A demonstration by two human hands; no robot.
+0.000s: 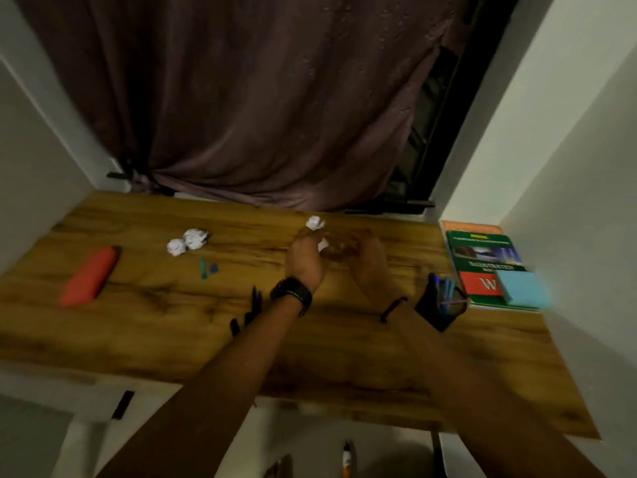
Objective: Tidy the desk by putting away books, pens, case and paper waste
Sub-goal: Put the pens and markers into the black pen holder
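Note:
My left hand [305, 255] reaches over the wooden desk [144, 326] and holds a crumpled white paper ball [322, 243] in its curled fingers. A second paper ball [315, 222] lies just beyond its fingertips. My right hand [367, 258] hovers beside it with loosely curled fingers and holds nothing. Two more paper balls [188, 241] lie at centre left. A red case [90, 276] sits at the far left. A teal pen [203, 269] and a small blue cap [213, 269] lie near the middle. Dark pens [246, 313] lie by my left forearm.
A black pen holder [441, 301] with pens stands at the right. A stack of books [482, 263] with a blue sticky pad [524, 288] on top lies against the right wall. A dark curtain [258, 115] hangs behind the desk.

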